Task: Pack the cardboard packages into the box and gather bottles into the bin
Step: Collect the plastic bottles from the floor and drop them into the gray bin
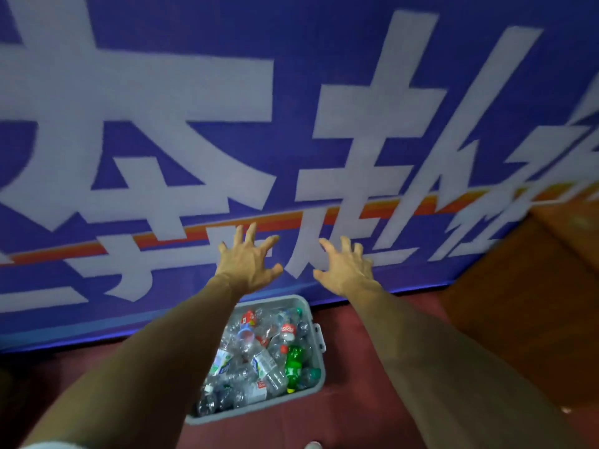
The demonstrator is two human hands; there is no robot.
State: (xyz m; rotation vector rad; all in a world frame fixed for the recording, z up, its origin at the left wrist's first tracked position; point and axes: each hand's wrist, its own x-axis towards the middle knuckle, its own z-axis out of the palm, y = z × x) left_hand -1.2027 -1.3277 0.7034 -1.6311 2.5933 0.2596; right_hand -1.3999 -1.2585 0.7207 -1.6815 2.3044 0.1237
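Note:
A grey plastic bin [319,361] stands on the dark red floor below my arms, filled with several empty plastic bottles [259,361], mostly clear, one green [294,362]. My left hand [248,262] and my right hand [348,267] are stretched out side by side above and beyond the bin's far end, fingers spread, holding nothing. Both hands are in front of the blue banner. My left forearm covers the bin's left side. No cardboard packages or box are in view.
A big blue banner [194,92] with large white characters and an orange stripe fills the wall right behind the bin. A brown wooden surface [518,303] lies at the right. Dark red floor [356,400] surrounds the bin.

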